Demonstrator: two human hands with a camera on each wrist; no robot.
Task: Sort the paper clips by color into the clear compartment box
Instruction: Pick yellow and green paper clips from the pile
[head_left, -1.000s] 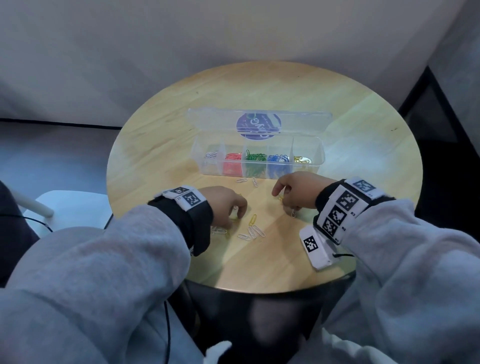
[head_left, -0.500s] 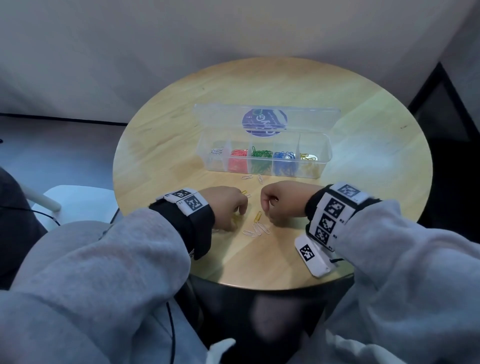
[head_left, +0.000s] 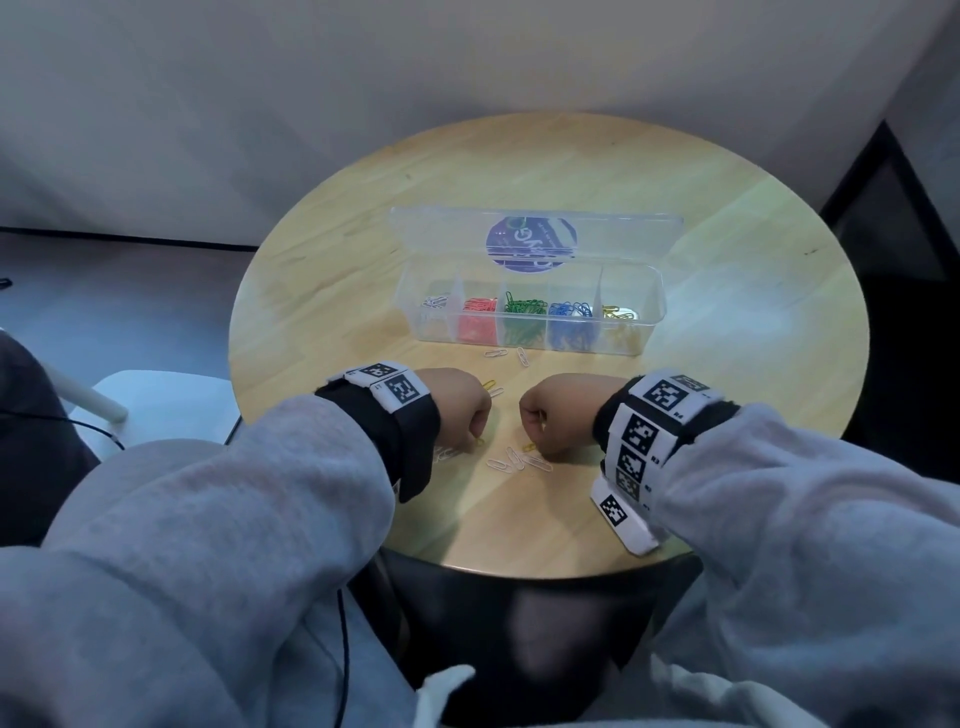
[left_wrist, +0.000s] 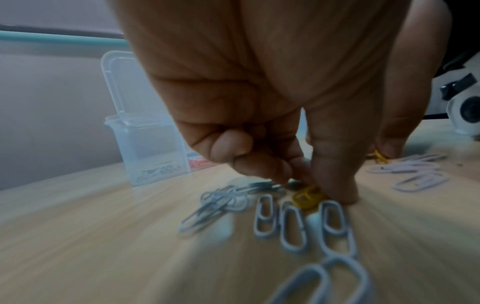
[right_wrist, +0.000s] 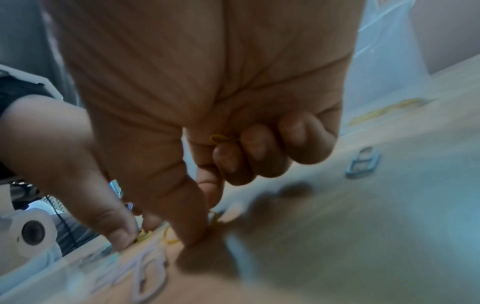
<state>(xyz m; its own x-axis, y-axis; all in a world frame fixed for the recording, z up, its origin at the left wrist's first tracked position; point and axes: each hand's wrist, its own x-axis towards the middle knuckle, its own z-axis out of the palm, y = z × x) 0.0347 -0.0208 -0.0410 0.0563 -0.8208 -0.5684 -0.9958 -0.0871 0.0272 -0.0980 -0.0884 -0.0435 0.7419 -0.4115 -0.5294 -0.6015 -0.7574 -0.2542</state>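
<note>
Nearest, just under the left hand (left_wrist: 259, 92), lie several white paper clips (left_wrist: 335, 228) side by side on the worktop (head_left: 519, 519), their long axes running away from the wrist toward the fingertips; at their far ends a yellow paper clip (left_wrist: 307, 197) sits right against the left thumb tip and forefinger, which are drawn together over it in a narrow grip; whether it is already pinched clear of the wood I cannot tell, the wrist view being blurred; the other left fingers are curled into the palm.

The right hand (head_left: 558, 415) stands just beside the left, knuckles up; its forefinger (right_wrist: 192, 232) and thumb point down at a second yellow clip (right_wrist: 171, 239) on the worktop, touching or nearly so, while its curled middle fingers hold a yellow clip already gathered (right_wrist: 219, 138) against the palm; so this grip is narrow and partly laden.

Between the two hands lies a small fan of white clips (head_left: 511, 462); beyond the knuckles, two more white clips (head_left: 506, 356) lie just short of the box.

Farthest, straight ahead of both hands, stands the clear compartment box (head_left: 530, 348), lid open, its long axis running crosswise to the reach; the yellow compartment (head_left: 621, 325) is the one at the right end; by my judgement the right hand is the nearer for carrying yellows there, the left having to cross over.
</note>
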